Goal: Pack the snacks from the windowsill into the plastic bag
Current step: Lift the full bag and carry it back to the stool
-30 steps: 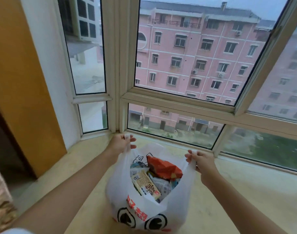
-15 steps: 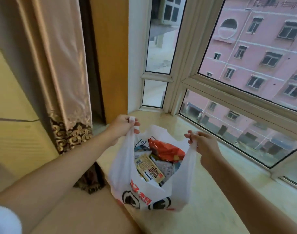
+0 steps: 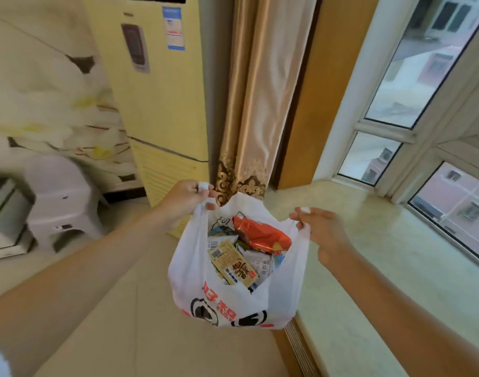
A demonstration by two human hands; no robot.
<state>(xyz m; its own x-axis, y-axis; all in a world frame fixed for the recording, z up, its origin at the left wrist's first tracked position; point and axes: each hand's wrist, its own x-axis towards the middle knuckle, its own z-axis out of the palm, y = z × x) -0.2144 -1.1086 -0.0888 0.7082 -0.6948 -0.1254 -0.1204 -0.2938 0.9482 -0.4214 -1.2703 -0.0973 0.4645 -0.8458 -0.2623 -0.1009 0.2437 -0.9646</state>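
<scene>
Moved since half a second ago: the view has swung left, bringing a yellow floor-standing air conditioner [image 3: 156, 85] and a white plastic stool [image 3: 61, 197] into frame; the bag hangs past the sill edge, partly over the floor, and both grips are unchanged.

Item: white plastic bag [image 3: 232, 303], red and black print on its front, mouth held open, hanging in the air.
Left hand [image 3: 185, 198]: fingers curled, pinching the bag's left handle.
Right hand [image 3: 321, 231]: thumb and fingers pinching the bag's right handle.
Contents: snacks, all inside the bag — an orange packet [image 3: 260, 235] uppermost toward the far side; a tan packet [image 3: 234, 263] with a barcode and red lettering nearer the wearer; several pale wrappers beneath, too jumbled to tell apart.
Windowsill [image 3: 382, 254]: pale stone, to the right of the bag.
Surroundings: gold curtain [image 3: 257, 104] with patterned hem behind the bag; window [image 3: 412, 104] at right, pink building outside.
</scene>
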